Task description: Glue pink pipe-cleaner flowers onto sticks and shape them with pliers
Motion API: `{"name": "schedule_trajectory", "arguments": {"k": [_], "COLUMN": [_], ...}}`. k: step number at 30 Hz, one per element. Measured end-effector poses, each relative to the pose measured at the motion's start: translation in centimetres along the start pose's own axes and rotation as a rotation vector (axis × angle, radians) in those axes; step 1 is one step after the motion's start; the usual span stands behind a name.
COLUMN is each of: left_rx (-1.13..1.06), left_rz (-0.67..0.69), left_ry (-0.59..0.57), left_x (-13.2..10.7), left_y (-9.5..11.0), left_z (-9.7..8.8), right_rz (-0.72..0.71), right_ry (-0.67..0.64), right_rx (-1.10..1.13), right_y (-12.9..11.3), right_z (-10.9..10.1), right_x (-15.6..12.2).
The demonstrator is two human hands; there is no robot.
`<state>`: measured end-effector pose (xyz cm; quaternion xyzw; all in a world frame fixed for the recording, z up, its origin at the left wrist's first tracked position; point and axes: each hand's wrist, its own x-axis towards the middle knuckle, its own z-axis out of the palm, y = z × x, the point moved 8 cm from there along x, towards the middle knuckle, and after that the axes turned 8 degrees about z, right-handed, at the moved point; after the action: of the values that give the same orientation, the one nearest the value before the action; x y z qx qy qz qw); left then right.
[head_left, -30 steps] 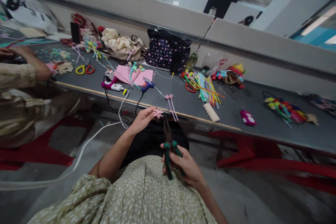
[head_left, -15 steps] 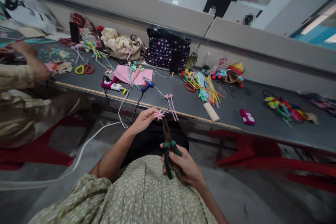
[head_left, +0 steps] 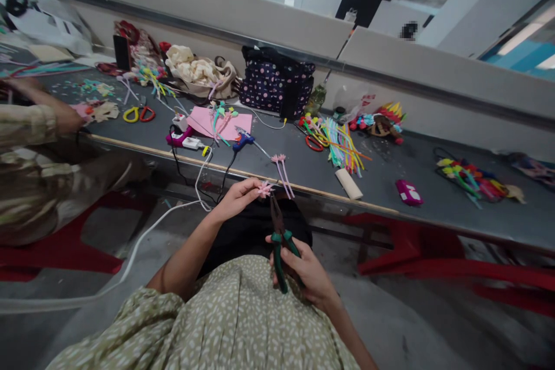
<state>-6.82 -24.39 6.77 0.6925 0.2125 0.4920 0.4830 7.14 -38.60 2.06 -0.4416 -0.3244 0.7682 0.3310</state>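
Over my lap, just off the table edge, my left hand (head_left: 238, 198) pinches a small pink flower (head_left: 265, 189) that looks made of fuzzy pipe cleaner. My right hand (head_left: 302, 266) is wrapped round the green handles of long-nose pliers (head_left: 277, 225). The pliers point up and away from me, their tips close beside the flower; whether they touch it I cannot tell. Beyond the flower, two pink-topped purple stems (head_left: 285, 176) lie at the table's edge. A blue glue gun (head_left: 244, 139) rests on the table behind my left hand.
The dark table (head_left: 286, 144) holds a bundle of pipe cleaners (head_left: 342, 141), orange-handled scissors (head_left: 314, 143), a beige block (head_left: 348, 184), a magenta box (head_left: 408, 192) and a pink sheet (head_left: 202, 118). A power strip (head_left: 184, 140) trails a white cable. Another person's arm (head_left: 56, 113) is at left.
The flower and the pliers' tips have shifted very slightly to the right. The other person's hand at left has moved a little further left.
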Motion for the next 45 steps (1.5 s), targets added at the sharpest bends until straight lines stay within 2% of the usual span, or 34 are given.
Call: {"name": "schedule_trajectory", "arguments": {"k": [9, 25, 29, 38, 45], "left_rx": [0.008, 0.075, 0.078, 0.032, 0.047], "left_rz": [0.010, 0.043, 0.042, 0.022, 0.032], "left_ry": [0.055, 0.045, 0.059, 0.111, 0.115], "left_x": [0.2, 0.2, 0.3, 0.5, 0.6], "left_y": [0.4, 0.5, 0.6, 0.2, 0.0], "left_z": [-0.1, -0.4, -0.4, -0.8, -1.0], "right_rz": [-0.015, -0.054, -0.062, -0.020, -0.036], "right_ry": [0.046, 0.232, 0.213, 0.060, 0.037], "right_rx": [-0.024, -0.193, -0.190, -0.063, -0.043], "right_y": [0.2, 0.1, 0.0, -0.2, -0.4], "right_z": [-0.3, -1.5, -1.4, -0.4, -0.4], "right_x": [0.1, 0.2, 0.2, -0.2, -0.2]}}
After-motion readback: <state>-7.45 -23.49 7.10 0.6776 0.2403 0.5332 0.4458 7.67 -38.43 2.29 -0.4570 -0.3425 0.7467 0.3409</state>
